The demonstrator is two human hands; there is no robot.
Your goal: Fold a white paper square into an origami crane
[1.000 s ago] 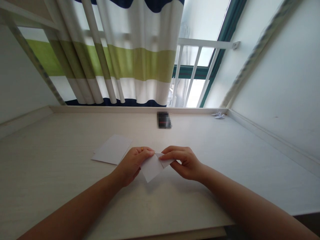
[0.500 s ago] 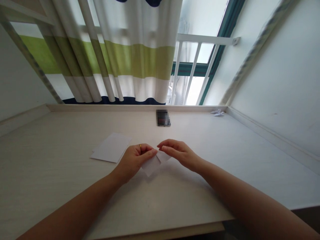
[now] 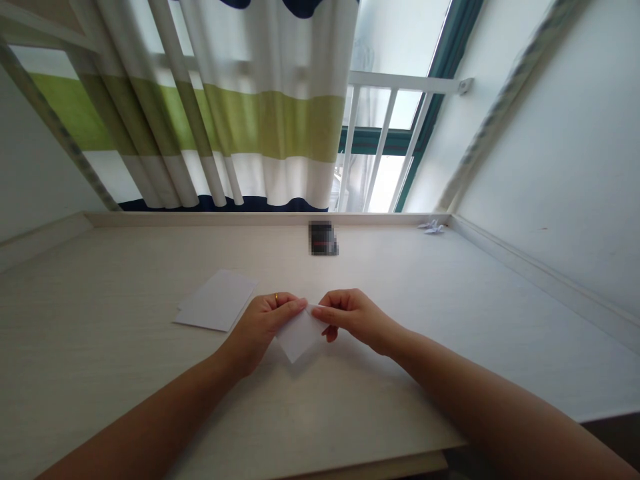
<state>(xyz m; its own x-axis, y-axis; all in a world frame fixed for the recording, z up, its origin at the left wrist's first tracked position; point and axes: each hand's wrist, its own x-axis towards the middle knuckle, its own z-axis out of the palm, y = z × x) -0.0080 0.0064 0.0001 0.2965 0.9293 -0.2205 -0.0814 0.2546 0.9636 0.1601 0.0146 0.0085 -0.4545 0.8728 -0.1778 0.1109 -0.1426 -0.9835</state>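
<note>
A small folded sheet of white paper (image 3: 299, 337) is held up between my two hands above the table, one corner pointing down toward me. My left hand (image 3: 265, 323), with a ring on one finger, pinches its upper left edge. On the other side my right hand (image 3: 353, 315) grips the upper right edge between thumb and curled fingers. The fingertips of both hands nearly meet at the top of the paper. Left of my left hand lies a small stack of white paper sheets (image 3: 215, 303), slightly fanned.
A dark, pixelated object (image 3: 323, 239) lies near the table's back ledge (image 3: 225, 219). Small folded white paper pieces (image 3: 433, 227) sit in the far right corner. Behind the pale table (image 3: 125, 373) hang striped curtains (image 3: 280, 127) beside a white railing (image 3: 385, 81).
My right hand has come down and closed on the paper's right edge, where its fingers were looser before. The flap on the right now lies folded in. The view has shifted slightly.
</note>
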